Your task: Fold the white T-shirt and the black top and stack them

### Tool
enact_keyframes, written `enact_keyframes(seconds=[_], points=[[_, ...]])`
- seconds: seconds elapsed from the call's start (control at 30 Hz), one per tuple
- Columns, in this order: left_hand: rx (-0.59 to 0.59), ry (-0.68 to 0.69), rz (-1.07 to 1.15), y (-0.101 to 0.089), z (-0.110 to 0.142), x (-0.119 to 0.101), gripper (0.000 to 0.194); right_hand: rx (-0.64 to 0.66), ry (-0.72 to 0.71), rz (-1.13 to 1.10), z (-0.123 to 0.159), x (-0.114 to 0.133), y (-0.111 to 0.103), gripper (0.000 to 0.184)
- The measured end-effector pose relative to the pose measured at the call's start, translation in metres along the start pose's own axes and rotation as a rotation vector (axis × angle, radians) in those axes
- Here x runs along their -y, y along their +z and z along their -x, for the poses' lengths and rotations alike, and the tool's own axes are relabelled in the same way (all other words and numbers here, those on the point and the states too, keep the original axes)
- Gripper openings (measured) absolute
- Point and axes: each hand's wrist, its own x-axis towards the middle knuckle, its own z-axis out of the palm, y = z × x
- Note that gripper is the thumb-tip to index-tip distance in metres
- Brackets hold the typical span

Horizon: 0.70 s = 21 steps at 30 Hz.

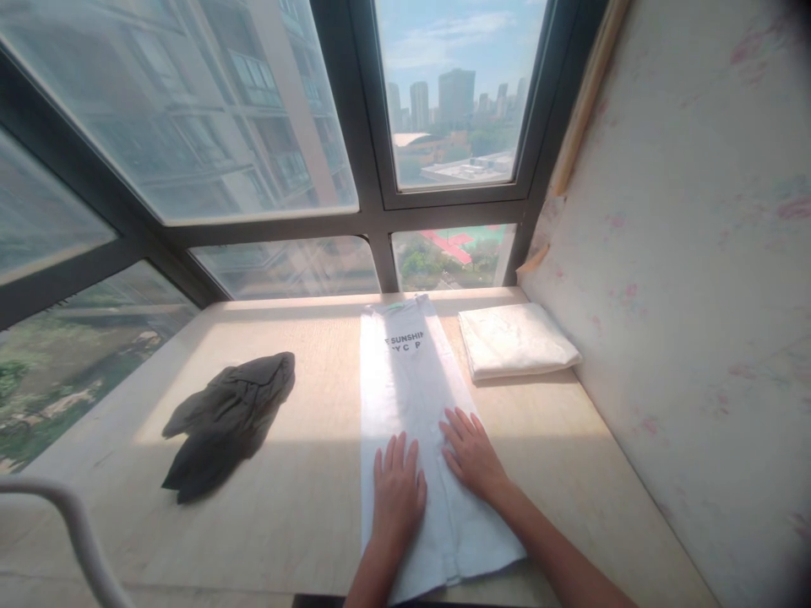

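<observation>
Head view: both hands lie flat, fingers spread, left hand [398, 494] and right hand [472, 456] pressing the white shirt [411, 397], a long folded strip, smooth on the wooden ledge [304, 498]. Folded white cloth [514, 340] at two o'clock; crumpled grey garment [228, 418] at nine.

Pale wooden ledge [304, 507], white shirt [411, 397] at centre, grey garment [228, 418] at 9 o'clock, folded white cloth [516, 339] at 2 o'clock.

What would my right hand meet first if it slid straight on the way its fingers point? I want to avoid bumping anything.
The right hand points up-left along the white shirt. It would probably cross only shirt cloth, reaching the printed lettering first.
</observation>
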Motion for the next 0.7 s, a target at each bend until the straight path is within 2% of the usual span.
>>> enact_keyframes(seconds=[0.17, 0.23, 0.33, 0.43, 0.53, 0.7], points=[[-0.038, 0.095, 0.016, -0.018, 0.055, -0.011, 0.044, -0.037, 0.038, -0.061, 0.008, 0.010, -0.008, 0.045], [0.012, 0.091, 0.073, -0.025, 0.074, -0.020, 0.040, -0.045, 0.025, -0.114, 0.016, 0.021, -0.014, 0.048], [0.169, 0.035, 0.155, -0.033, 0.093, -0.038, 0.030, 0.028, 0.017, -0.181, 0.034, 0.040, -0.027, 0.049], [0.328, -0.037, 0.175, -0.036, 0.099, -0.055, 0.019, 0.187, 0.102, -0.175, 0.052, 0.058, -0.041, 0.042], [0.415, -0.073, 0.167, -0.037, 0.096, -0.061, 0.022, 0.331, 0.155, -0.148, 0.068, 0.072, -0.048, 0.039], [0.539, -0.056, 0.162, -0.045, 0.083, -0.056, 0.033, 0.413, 0.155, -0.128, 0.079, 0.083, -0.051, 0.048]])
